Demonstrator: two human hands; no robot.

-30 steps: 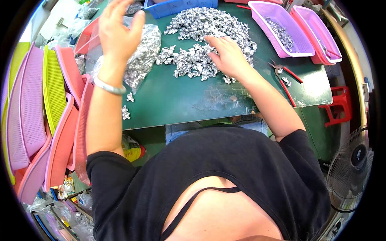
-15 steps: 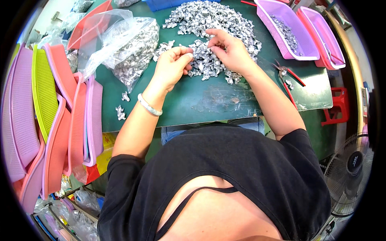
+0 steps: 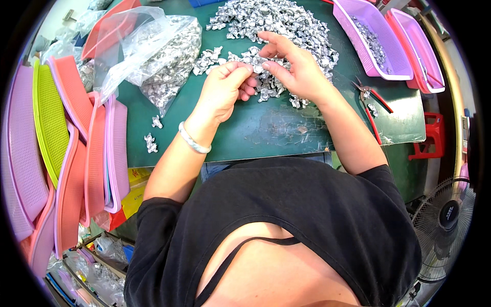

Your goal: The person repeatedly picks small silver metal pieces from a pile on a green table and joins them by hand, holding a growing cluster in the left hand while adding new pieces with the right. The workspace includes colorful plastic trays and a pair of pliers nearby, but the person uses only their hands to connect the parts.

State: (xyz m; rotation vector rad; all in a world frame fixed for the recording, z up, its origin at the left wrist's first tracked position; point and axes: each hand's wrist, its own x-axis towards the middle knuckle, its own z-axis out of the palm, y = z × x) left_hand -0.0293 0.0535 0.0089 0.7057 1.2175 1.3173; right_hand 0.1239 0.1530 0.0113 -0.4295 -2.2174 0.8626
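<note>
My left hand (image 3: 223, 91), with a pale bangle (image 3: 193, 138) on its wrist, is closed in a pinch at the front of a big heap of small silver metal castings (image 3: 286, 23). What the pinch holds is too small and hidden to make out. Close by on the right, my right hand (image 3: 300, 74) has its fingers apart, the thumb tip near the left fingertips. Behind and beneath both hands lie more loose castings (image 3: 268, 87). A small cluster of castings (image 3: 207, 60) sits just beyond the left hand.
Left of the heap slumps a clear plastic bag (image 3: 171, 56) full of castings. Two castings (image 3: 150, 143) lie near the table's left edge. Red-handled cutters (image 3: 369, 100) rest at the right, below a purple basket (image 3: 394, 64) holding small parts. Stacked baskets (image 3: 71, 153) flank the left; a fan (image 3: 445, 225) stands right.
The two hands have come closer together, the left shifting slightly right. The right hand's thumb and fingers have spread wider. The whole view has shifted a little.
</note>
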